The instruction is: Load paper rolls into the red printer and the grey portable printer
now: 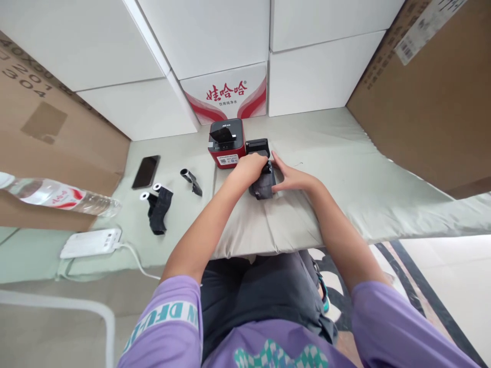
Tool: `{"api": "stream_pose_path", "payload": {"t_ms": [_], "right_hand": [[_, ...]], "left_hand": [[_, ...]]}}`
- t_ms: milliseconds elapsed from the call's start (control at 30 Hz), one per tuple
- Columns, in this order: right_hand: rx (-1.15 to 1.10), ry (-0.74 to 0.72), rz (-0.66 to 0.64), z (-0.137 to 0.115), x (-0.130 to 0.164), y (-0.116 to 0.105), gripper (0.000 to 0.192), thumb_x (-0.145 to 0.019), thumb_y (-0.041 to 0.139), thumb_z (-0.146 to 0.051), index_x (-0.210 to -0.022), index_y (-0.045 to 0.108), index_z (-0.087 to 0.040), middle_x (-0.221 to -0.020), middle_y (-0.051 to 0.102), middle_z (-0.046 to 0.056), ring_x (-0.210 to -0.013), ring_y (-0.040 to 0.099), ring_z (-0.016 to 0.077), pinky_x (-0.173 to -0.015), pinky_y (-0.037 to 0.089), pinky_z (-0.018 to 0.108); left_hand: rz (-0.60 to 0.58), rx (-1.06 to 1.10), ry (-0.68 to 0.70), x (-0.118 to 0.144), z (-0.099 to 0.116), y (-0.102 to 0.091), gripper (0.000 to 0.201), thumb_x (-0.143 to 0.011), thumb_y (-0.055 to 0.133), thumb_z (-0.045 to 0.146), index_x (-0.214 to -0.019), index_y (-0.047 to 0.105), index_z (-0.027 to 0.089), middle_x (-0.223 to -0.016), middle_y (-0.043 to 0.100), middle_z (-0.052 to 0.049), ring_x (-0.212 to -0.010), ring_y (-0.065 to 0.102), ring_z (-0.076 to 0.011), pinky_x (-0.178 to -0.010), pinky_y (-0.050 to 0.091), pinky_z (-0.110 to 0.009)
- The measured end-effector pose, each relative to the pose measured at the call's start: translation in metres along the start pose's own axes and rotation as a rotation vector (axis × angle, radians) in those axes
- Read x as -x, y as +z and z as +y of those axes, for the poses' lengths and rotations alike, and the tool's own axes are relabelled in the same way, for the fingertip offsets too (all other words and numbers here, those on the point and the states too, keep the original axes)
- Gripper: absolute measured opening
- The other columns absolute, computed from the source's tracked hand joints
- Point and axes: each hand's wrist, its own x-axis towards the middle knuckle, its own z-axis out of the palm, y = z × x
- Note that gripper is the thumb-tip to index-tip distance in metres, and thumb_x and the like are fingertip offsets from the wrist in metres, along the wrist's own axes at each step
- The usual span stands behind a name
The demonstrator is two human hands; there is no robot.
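Note:
My left hand [251, 168] is closed over the top of a small dark device [263, 188] lying on the pale green padded surface [345, 168]. My right hand [293, 178] rests against the device's right side, fingers pressed to it. Just behind the hands stands a red and black label printer [226, 143], with a black open part [258, 146] beside it. How the device is gripped under my left palm is hidden.
A black phone [146, 171], a dark strip with two white rolls [158, 204] and a small black-and-silver part [191, 181] lie to the left. A white power strip [91, 243] and water bottle [57, 196] sit further left. Cardboard boxes [429, 92] and white cartons [215, 36] wall the back.

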Motion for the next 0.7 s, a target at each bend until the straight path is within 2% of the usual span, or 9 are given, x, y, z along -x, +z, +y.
{"api": "stream_pose_path", "payload": {"t_ms": [167, 400, 567, 700], "right_hand": [[-0.011, -0.034, 0.014, 0.0, 0.001, 0.001, 0.156, -0.066, 0.092, -0.047, -0.165, -0.027, -0.025, -0.173, 0.03, 0.017, -0.162, 0.029, 0.0354, -0.134, 0.018, 0.056], [0.017, -0.026, 0.047, 0.003, 0.002, 0.0, 0.157, -0.067, 0.091, -0.051, -0.163, -0.03, -0.023, -0.172, 0.031, 0.019, -0.161, 0.032, 0.0342, -0.133, 0.019, 0.059], [-0.015, -0.005, 0.054, 0.007, 0.002, -0.002, 0.153, -0.067, 0.091, -0.05, -0.166, -0.023, -0.024, -0.172, 0.032, 0.019, -0.16, 0.033, 0.0344, -0.133, 0.019, 0.058], [-0.068, -0.001, 0.055, 0.008, 0.003, 0.0, 0.152, -0.067, 0.092, -0.052, -0.166, -0.022, -0.03, -0.172, 0.033, 0.016, -0.16, 0.032, 0.035, -0.132, 0.018, 0.062]], "left_hand": [[0.013, -0.038, 0.029, -0.001, -0.008, 0.005, 0.032, -0.093, 0.061, 0.013, -0.122, 0.072, 0.015, -0.122, 0.073, -0.018, -0.115, 0.072, -0.0331, -0.092, 0.056, -0.04], [0.127, -0.097, 0.062, 0.009, -0.009, 0.001, 0.033, -0.097, 0.056, 0.015, -0.128, 0.065, 0.014, -0.125, 0.072, -0.015, -0.115, 0.071, -0.0331, -0.089, 0.055, -0.041], [0.276, 0.117, -0.018, 0.049, -0.018, -0.003, 0.041, -0.098, 0.06, 0.022, -0.139, 0.059, 0.016, -0.135, 0.068, -0.013, -0.119, 0.068, -0.0311, -0.096, 0.054, -0.042], [0.455, 0.522, -0.06, 0.103, -0.03, 0.01, 0.038, -0.098, 0.06, 0.026, -0.136, 0.06, 0.021, -0.132, 0.065, -0.01, -0.117, 0.066, -0.023, -0.097, 0.054, -0.035]]}}
